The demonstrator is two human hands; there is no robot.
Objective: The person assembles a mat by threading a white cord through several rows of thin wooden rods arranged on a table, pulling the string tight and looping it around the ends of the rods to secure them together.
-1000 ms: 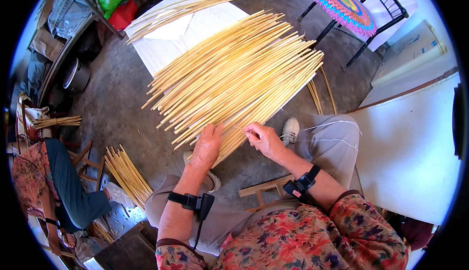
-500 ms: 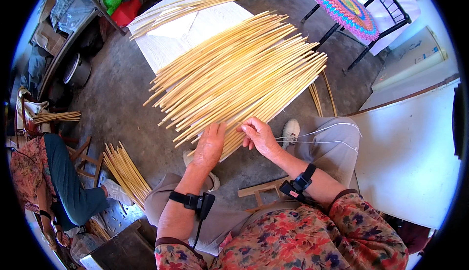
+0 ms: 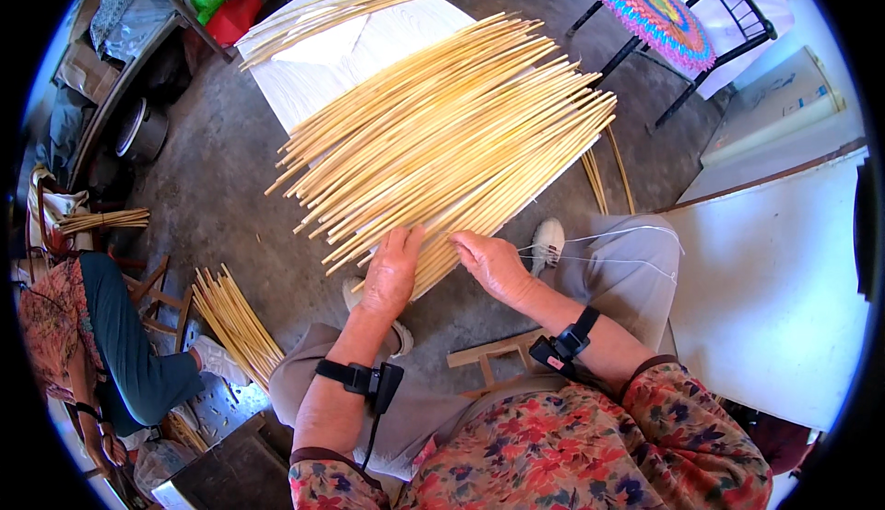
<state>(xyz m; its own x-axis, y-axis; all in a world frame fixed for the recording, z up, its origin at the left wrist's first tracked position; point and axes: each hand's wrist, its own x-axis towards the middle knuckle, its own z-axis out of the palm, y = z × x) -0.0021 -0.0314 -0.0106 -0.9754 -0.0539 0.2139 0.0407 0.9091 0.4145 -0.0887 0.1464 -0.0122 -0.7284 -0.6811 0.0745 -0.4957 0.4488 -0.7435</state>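
Note:
A broad row of long, pale yellow sticks (image 3: 433,132) lies side by side on a white board in front of me, like peeled stalks or reeds. My left hand (image 3: 391,268) rests over their near ends, fingers stretched forward and touching the sticks. Beside it, my right hand (image 3: 494,263) pinches thumb and fingers together at the nearest sticks. White string (image 3: 599,258) trails from this hand to the right, looping over my knee. The fingertips cover whatever part of the string lies between them.
The white board (image 3: 406,26) bears a smaller stick bundle (image 3: 341,14) at its far end. More sticks (image 3: 235,321) lean at my left, near a seated person (image 3: 129,339). A chair with a colourful round cover (image 3: 654,17) stands far right; a white panel (image 3: 774,279) is nearer.
My right hand has turned, its fingers dipping down to the near sticks. My left hand has shifted very slightly and stays on the sticks. The seated person's hands have moved a little.

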